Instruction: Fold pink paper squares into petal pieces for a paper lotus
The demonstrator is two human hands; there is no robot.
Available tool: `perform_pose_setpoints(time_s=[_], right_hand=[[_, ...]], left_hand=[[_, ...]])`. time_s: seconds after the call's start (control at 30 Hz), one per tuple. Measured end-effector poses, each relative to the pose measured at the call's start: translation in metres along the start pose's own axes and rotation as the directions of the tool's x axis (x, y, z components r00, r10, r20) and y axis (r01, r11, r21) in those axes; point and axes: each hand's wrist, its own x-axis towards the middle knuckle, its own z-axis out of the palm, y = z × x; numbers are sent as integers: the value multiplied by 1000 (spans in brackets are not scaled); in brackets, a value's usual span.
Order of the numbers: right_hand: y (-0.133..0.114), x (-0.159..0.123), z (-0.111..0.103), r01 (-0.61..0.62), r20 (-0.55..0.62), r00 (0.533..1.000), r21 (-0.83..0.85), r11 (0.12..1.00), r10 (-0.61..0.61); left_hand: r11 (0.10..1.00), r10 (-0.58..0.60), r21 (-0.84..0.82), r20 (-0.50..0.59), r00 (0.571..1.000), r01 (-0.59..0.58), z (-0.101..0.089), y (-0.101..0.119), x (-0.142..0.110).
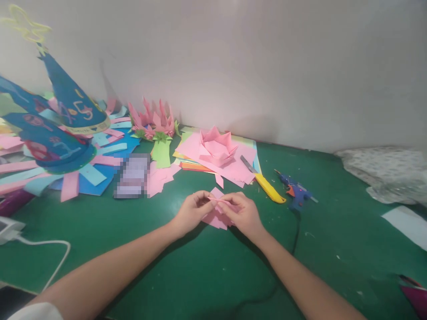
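The slip (218,199), a narrow piece of pink paper seen nearly edge-on, is held just above the table (167,275), centrally between its left and right sides. The left hand (195,209) pinches the slip's left end between thumb and fingertips; the right hand (243,215) grips the right end in the same way. Both hands are closed to a narrow pinch, with the thumbs near each other. A stack (216,221) of pink pieces lies beneath the hands, partly hidden by them.

The step in hand appears to be folding or creasing the slip; the fold line itself is too small to confirm. The next move calls for aligned edges, a steady hold at one end and even thumb pressure along the crease. Uneven pressure could skew the fold.

Toward the table's far edge, a pink flower (218,149) rests on sheets (191,151) of coloured paper. The knife (267,186) lies right of the flower, its blade exposed and over the sheets. The glue gun (296,191) lies farther toward the right side; neither tool is in hand.
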Motion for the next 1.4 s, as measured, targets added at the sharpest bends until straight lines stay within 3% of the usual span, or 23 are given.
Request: perform_pose_setpoints(time_s=[0.27,0.6,1.0,1.2,1.4], right_hand=[[0,-1,-2,-51,36,998,54,997,50],[3,0,7,24,-8,1000,39,999,-23],[-1,3,8,51,-16,999,-46,998,-52],[-1,5,7,92,2,996,-106,990,-92],[-3,4,8,131,-20,991,-135,982,-135]], left_hand=[[998,-43,-38,17,999,44,2,2,1],[991,-45,121,-72,996,54,-4,5,2],[983,28,181,-81,996,-12,-8,1,3],[944,50,329,-71,996,-24,-13,3,3],[946,-69,315,-29,997,75,-15,11,1]])
